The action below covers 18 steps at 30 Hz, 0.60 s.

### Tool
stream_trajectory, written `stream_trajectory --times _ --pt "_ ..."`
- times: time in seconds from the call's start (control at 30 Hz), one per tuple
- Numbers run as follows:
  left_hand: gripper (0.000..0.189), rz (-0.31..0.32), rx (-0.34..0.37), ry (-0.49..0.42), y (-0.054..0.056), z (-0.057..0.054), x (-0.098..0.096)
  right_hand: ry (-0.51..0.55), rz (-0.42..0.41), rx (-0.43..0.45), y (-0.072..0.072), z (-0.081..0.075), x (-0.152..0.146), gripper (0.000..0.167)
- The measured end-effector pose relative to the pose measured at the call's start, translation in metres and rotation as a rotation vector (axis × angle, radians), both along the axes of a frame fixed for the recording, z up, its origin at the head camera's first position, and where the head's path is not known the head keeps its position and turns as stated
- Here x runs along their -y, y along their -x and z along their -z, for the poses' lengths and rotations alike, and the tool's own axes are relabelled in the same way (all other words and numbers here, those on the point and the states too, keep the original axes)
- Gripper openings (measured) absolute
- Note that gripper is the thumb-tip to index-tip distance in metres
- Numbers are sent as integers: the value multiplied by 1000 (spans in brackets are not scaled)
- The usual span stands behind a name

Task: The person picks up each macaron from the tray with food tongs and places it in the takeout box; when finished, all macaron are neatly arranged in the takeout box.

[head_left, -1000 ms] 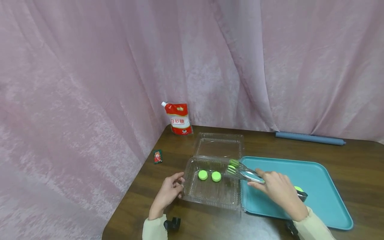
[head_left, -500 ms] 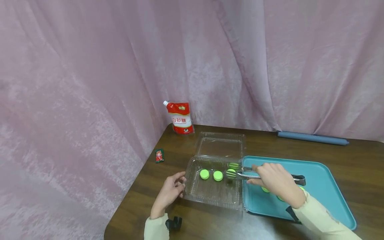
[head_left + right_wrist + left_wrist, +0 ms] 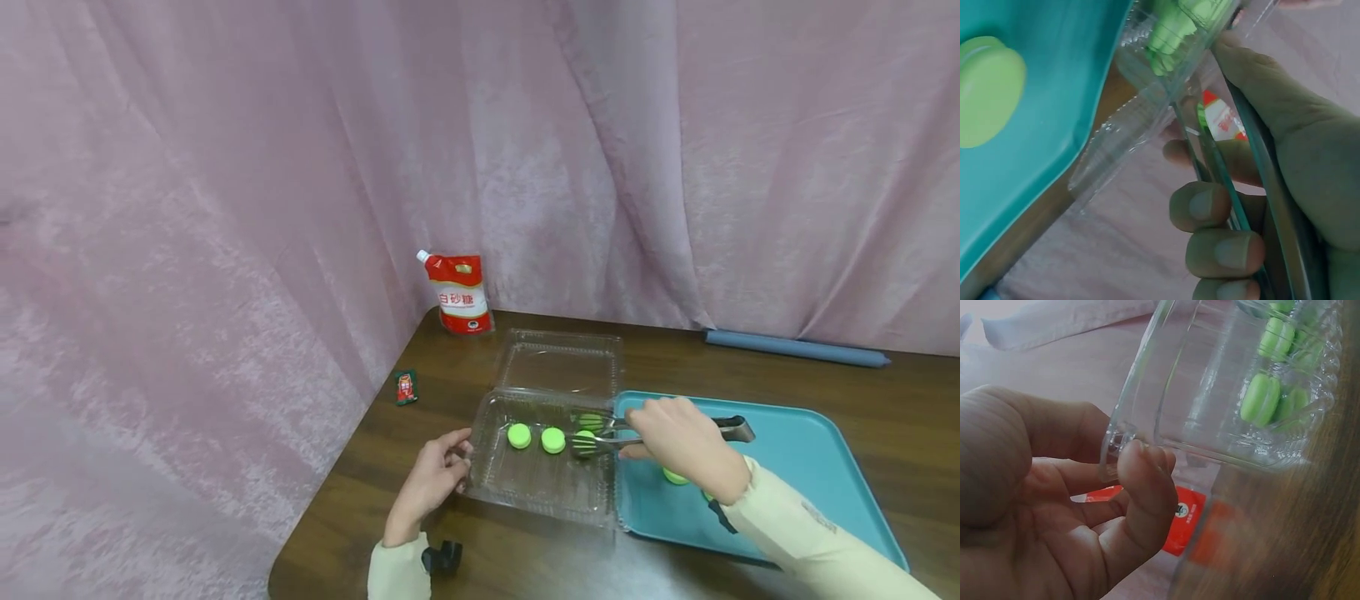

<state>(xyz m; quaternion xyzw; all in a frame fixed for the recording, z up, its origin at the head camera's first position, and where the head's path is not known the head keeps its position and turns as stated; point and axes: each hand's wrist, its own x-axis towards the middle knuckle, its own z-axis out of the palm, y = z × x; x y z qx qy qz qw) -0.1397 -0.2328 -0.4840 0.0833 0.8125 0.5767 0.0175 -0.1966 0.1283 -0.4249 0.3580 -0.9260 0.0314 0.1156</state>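
My left hand [image 3: 433,483] pinches the left rim of a clear plastic clamshell box [image 3: 517,492], thumb on one side of the edge as the left wrist view shows. Its lid [image 3: 558,367] lies folded back behind it. Inside sit green macarons [image 3: 518,436], three in a row. Metal tongs [image 3: 733,429] are gripped in my right hand [image 3: 686,442], over the tray's left part. Their slotted ends reach into the box around the rightmost macaron [image 3: 585,437]; whether they touch it I cannot tell. More macarons [image 3: 676,477] lie on the tray, partly hidden by my right hand.
A turquoise tray [image 3: 817,500] stands right against the box. Behind it, a blue-grey roll [image 3: 798,348] lies along the curtain. At the back left are a red and white sugar pouch [image 3: 461,296] and a small green and red packet [image 3: 406,387].
My right hand has turned, swinging the tongs' handle end upward, and the tongs' ends look slightly wider apart. My left hand stays at the box rim. The head view has shifted slightly left.
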Motion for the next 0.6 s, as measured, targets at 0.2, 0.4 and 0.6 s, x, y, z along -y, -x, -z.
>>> stream_trajectory --times 0.2,0.4,0.6 --pt "50 1 -11 33 0 -1 -1 -32 -5 7 0 -2 6 50" --pt "50 -2 -17 39 2 0 -1 -33 7 34 -2 -8 9 53" --pt "50 -8 -15 49 1 0 -1 17 67 136 -6 -14 5 51"
